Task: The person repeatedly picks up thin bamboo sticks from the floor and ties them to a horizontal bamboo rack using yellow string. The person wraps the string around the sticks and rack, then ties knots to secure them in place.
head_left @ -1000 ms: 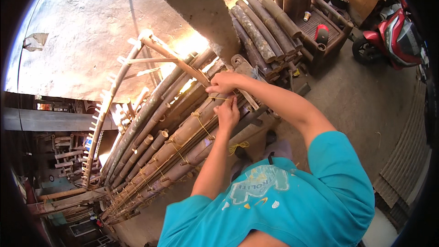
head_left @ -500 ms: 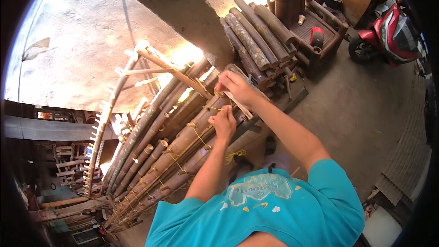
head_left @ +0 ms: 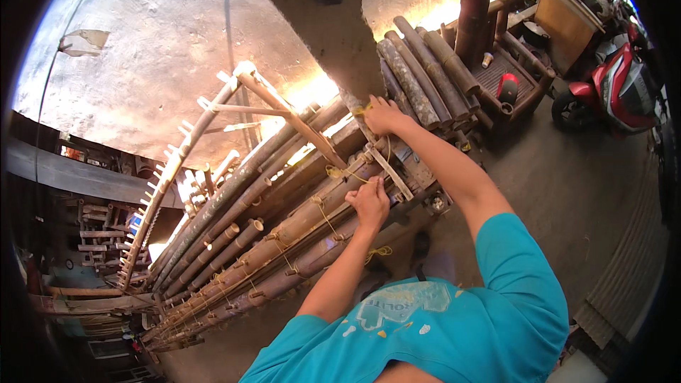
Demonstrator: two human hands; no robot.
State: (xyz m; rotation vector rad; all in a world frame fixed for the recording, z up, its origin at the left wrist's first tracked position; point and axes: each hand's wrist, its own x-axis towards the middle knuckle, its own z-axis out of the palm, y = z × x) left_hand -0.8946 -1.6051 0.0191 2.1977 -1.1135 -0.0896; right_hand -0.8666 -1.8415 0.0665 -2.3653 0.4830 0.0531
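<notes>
My left hand (head_left: 370, 204) is closed in a pinch on a thin yellow string (head_left: 359, 178), just above the end of a long bamboo pole (head_left: 292, 225). Farther out, by the foot of the concrete post, my right hand (head_left: 385, 116) is closed, with yellow string showing at its fingertips. The string runs between the hands, past a light wooden strip (head_left: 392, 173) lying across the pole's end. More yellow string is looped around short pegs along the pole. A loose tangle of string (head_left: 378, 252) hangs nearer my body.
A concrete post (head_left: 312, 25) slants in from above. Beyond it lie stacked bamboo lengths (head_left: 418, 78) beside a bamboo bench (head_left: 521, 74). A pegged bamboo frame (head_left: 186, 145) leans at the left. A red motorcycle (head_left: 617, 92) stands at the far right.
My right hand has moved outward, away from my left hand, stretching the string toward the post. The left hand keeps its pinch near the pole's end. The view has shifted slightly.
</notes>
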